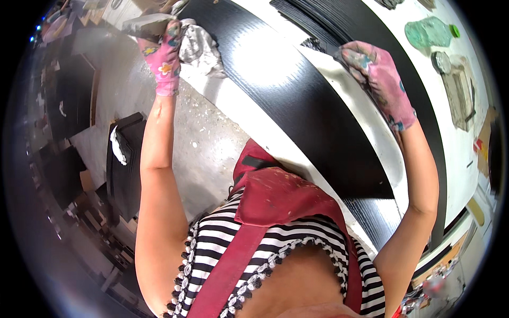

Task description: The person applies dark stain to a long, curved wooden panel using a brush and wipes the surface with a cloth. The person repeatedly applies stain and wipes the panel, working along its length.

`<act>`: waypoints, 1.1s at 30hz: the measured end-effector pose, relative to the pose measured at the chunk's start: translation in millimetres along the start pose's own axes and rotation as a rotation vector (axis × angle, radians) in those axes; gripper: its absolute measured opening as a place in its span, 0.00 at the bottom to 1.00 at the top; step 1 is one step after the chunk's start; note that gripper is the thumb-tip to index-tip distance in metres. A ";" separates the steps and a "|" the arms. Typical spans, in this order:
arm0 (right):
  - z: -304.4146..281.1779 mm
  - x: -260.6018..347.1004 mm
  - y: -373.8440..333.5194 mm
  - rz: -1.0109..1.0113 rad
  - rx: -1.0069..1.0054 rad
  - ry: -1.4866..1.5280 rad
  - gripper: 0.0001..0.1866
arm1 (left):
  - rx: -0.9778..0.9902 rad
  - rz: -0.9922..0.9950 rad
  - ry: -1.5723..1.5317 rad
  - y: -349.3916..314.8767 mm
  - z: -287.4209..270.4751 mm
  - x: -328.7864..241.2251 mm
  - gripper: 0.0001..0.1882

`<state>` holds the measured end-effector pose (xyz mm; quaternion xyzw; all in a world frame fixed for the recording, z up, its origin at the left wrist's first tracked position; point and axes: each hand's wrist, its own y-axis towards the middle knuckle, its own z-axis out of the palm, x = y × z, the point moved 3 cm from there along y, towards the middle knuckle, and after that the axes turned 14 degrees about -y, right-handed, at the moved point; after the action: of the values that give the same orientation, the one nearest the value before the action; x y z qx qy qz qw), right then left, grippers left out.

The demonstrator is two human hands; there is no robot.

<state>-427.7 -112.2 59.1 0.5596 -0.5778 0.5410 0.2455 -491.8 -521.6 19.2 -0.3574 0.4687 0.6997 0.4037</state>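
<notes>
Glossy black panel (pixel 291 98), flat on white table (pixel 458 169), likely so for steady support
Nearest me by remote view, red apron (pixel 281 196); right hand (pixel 376 79), pink-gloved, fingers curled by second black panel (pixel 371 32), whether gripping I cannot tell; left hand (pixel 163 61), matching glove, closed round grey item (pixel 146 25), stained rag (pixel 200 53) alongside; across, green bottle (pixel 428 33), perhaps set there for elbow room

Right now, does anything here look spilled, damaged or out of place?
Pale specks dot the grey floor beside the white table, like splatter or debris. A green bottle lies on its side at the upper right, though capped, with no visible spill. The right hand wears a pink glove smudged dark grey.
</notes>
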 end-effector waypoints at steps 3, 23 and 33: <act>-8.7 -5.1 -14.9 -0.019 0.019 0.046 0.12 | 0.030 -0.115 0.058 7.8 -22.8 7.3 0.22; -35.2 -138.7 -324.6 0.056 -1.206 0.352 0.12 | 0.816 -0.444 0.048 -22.0 143.9 11.5 0.33; -40.0 -135.1 -317.8 -0.044 -1.117 0.410 0.14 | 1.269 -0.092 0.048 -207.6 346.4 -26.5 0.40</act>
<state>-116.5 42.5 62.1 0.2414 -0.7041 0.2470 0.6204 -336.0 -151.8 72.0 -0.0841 0.7852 0.2594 0.5559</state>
